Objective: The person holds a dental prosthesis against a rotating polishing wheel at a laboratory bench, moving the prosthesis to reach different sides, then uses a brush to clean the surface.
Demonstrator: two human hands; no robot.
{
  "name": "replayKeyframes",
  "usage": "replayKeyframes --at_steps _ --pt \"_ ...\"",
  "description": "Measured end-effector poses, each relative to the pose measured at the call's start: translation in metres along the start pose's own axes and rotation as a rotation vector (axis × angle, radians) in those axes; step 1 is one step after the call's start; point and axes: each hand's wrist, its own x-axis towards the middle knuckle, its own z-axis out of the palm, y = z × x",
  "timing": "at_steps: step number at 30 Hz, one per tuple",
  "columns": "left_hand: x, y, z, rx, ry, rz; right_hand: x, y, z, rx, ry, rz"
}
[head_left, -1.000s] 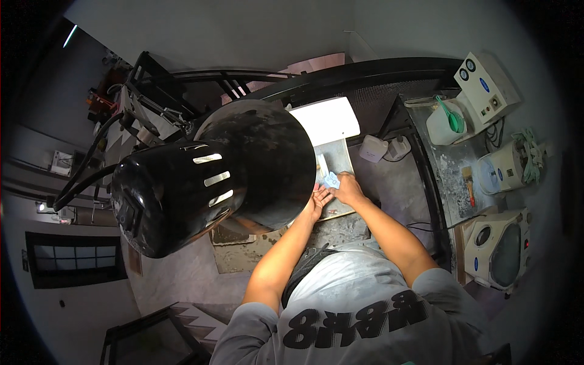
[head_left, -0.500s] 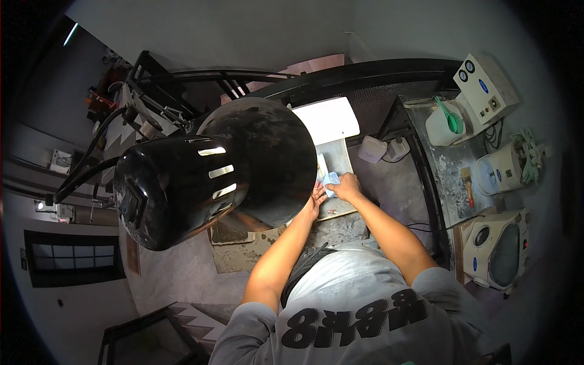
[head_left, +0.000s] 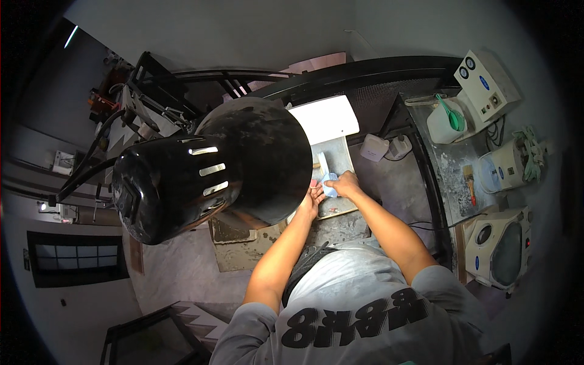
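Note:
Both my hands meet over the pale work tray under the lamp. My right hand (head_left: pixel 345 184) is closed on a small light-blue piece (head_left: pixel 329 184), fingers bent over its right side; whether it is cloth or something firmer I cannot tell. Beside it, my left hand (head_left: pixel 313 198) has its fingers curled, with a small pink spot (head_left: pixel 313 182) at their tips. The lamp shade hides part of that hand, so what it grips is unclear. Just beyond the hands stands a white upright strip (head_left: pixel 322 162) on the tray (head_left: pixel 342 157).
A big black lamp (head_left: pixel 255 164) blocks the left of the work area. A bright white panel (head_left: pixel 328 118) rises behind the tray. On the right bench are a brush (head_left: pixel 469 184), a white tub (head_left: pixel 442 128) with a green scoop, and beige machines (head_left: pixel 496 252). Jugs (head_left: pixel 374 148) stand on the floor.
The light-blue piece has turned slightly between my hands, and the pink spot by my left fingers now shows. The lamp appears shifted a little left as the view moved.

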Motion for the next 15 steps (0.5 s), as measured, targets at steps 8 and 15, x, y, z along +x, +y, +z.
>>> replayKeyframes --at_steps 8,15 --pt "0.001 0.001 0.0 0.014 -0.034 0.052 -0.003 -0.009 -0.01 0.29 -0.08 0.061" --pt "-0.007 0.008 0.004 -0.006 0.005 0.011 -0.002 -0.006 -0.006 0.284 -0.103 0.074"
